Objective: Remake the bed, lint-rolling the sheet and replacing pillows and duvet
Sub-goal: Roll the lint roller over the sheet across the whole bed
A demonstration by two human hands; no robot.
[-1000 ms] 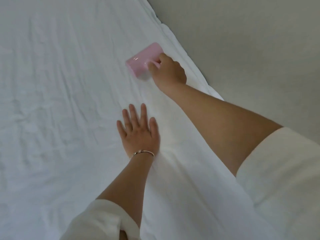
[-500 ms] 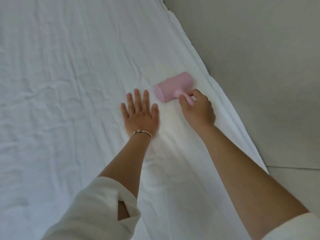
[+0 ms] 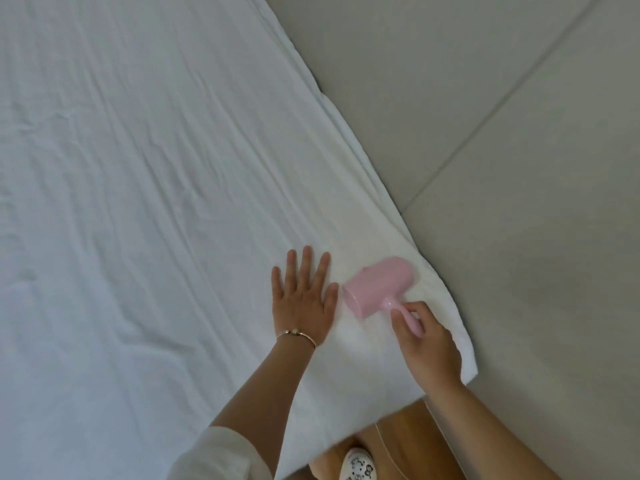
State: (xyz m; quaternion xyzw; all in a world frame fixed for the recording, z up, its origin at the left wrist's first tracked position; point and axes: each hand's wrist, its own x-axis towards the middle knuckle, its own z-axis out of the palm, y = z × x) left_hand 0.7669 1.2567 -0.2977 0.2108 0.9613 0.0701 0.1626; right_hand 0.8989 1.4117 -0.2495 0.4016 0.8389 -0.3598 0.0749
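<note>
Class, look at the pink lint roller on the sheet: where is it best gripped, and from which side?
Grip the lint roller by its thin handle, coming from the near bed corner. The handle points that way, leaving the drum free to roll on the sheet.

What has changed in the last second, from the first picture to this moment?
The right hand pulled the pink lint roller back along the sheet, from far out near the bed's edge to the near corner, beside the left hand. The right hand kept its grip on the handle; the left hand stayed flat, pressing the sheet.
</note>
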